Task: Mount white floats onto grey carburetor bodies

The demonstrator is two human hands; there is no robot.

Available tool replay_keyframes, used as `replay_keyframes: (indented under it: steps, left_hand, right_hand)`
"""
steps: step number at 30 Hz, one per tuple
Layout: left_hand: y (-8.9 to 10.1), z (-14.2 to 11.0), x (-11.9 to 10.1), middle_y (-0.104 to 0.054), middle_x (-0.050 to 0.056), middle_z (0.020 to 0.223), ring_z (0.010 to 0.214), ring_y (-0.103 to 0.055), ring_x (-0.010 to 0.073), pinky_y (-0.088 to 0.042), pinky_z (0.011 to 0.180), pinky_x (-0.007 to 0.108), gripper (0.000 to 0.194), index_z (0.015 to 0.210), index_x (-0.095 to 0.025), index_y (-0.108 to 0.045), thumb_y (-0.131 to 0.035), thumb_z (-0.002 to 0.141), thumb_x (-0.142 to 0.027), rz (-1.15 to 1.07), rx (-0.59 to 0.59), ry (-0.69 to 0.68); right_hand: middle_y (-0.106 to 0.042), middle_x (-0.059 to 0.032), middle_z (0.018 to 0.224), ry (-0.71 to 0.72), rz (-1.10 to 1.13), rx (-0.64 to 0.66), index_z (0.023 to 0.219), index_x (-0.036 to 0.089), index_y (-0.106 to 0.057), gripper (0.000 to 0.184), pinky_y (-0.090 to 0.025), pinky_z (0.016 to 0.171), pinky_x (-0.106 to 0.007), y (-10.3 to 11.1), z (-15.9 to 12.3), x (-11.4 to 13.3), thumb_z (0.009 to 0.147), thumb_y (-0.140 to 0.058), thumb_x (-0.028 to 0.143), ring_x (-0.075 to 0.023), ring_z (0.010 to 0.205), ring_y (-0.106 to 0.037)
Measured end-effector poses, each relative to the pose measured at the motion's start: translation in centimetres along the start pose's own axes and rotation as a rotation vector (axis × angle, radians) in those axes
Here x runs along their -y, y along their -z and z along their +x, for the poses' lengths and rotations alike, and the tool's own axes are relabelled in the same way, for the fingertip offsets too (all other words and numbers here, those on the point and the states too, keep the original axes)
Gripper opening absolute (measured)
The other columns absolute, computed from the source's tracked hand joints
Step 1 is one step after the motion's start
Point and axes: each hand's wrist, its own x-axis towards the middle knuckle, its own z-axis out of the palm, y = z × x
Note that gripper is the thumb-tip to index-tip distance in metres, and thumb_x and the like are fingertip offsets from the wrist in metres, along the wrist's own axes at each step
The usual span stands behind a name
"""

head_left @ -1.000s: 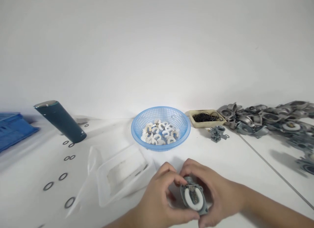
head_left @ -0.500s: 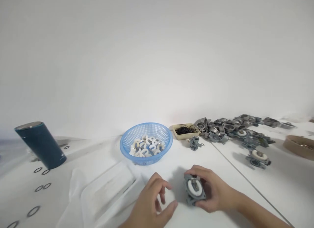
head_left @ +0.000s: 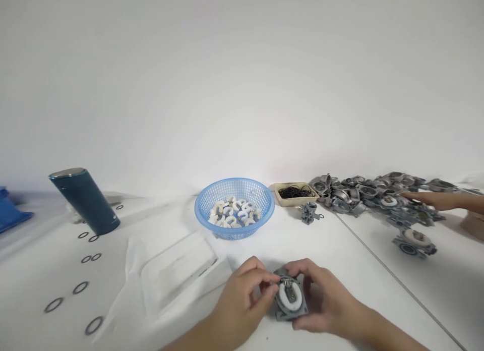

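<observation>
A grey metal carburetor (head_left: 289, 313) sits low in the middle, with a white U-shaped float (head_left: 290, 295) on its upper face. Around its right side curl the fingers and thumb of my right hand (head_left: 328, 300), gripping it. My left hand (head_left: 247, 300) is closed in a pinch at the upper left rim of the carburetor, its fingertips beside the float. Whatever lies between those fingertips is too small or hidden to make out.
Behind stands a blue basket (head_left: 200, 210) of white floats, beside a cream tray (head_left: 282, 201) of black rings. A small metal part (head_left: 308, 213) lies near. Another person's hand (head_left: 438, 199) reaches into piled metal parts (head_left: 359, 192). Left are a flask (head_left: 88, 202), rings (head_left: 94, 325) and a white lid (head_left: 181, 270).
My left hand has moved from apart, fingers spread, to a pinch at the carburetor's rim. The view has shifted left, and another person's hand has come in at the right.
</observation>
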Motion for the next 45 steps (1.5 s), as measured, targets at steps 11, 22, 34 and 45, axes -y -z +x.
replay_keyframes:
  steps: [11,22,34,45]
  left_hand:
    - [-0.5,0.4,-0.7,-0.073,0.010,0.097,0.084,-0.071,0.0224,-0.048,0.068,0.028,0.028,0.107,-0.024,-0.093,-0.074,0.107,-0.044,-0.033,-0.075,0.092]
    - [-0.5,1.2,-0.9,-0.070,0.008,0.095,0.080,-0.068,0.0210,-0.050,0.068,0.030,0.033,0.099,-0.022,-0.091,-0.073,0.107,-0.049,-0.063,-0.046,0.127]
    - [-0.5,1.9,0.1,-0.065,0.007,0.092,0.076,-0.060,0.0189,-0.048,0.062,0.027,0.054,0.100,-0.021,-0.094,-0.084,0.097,-0.074,-0.205,-0.030,0.215]
    - [-0.9,2.7,1.5,-0.067,0.005,0.081,0.064,-0.051,0.0129,-0.046,0.049,0.023,0.083,0.100,-0.014,-0.092,-0.090,0.077,-0.093,-0.349,0.010,0.332]
  right_hand:
    - [-0.081,-0.0032,0.142,-0.045,0.014,0.020,0.129,0.037,-0.070,0.068,-0.059,0.078,-0.025,0.4,0.0,0.8,0.080,-0.110,0.062,-0.0243,0.107,-0.080]
    - [-0.080,-0.0051,0.142,-0.029,-0.008,0.022,0.130,0.033,-0.069,0.072,-0.056,0.078,-0.027,0.3,0.3,0.6,0.080,-0.107,0.069,-0.0249,0.106,-0.079]
    - [-0.082,-0.0027,0.137,-0.004,0.036,0.014,0.130,0.033,-0.068,0.075,-0.056,0.086,-0.028,0.1,0.5,0.5,0.078,-0.109,0.066,-0.0260,0.109,-0.079]
    - [-0.083,-0.0012,0.133,0.002,0.031,0.017,0.127,0.033,-0.065,0.074,-0.055,0.086,-0.028,0.1,0.6,0.8,0.077,-0.109,0.066,-0.0240,0.103,-0.077]
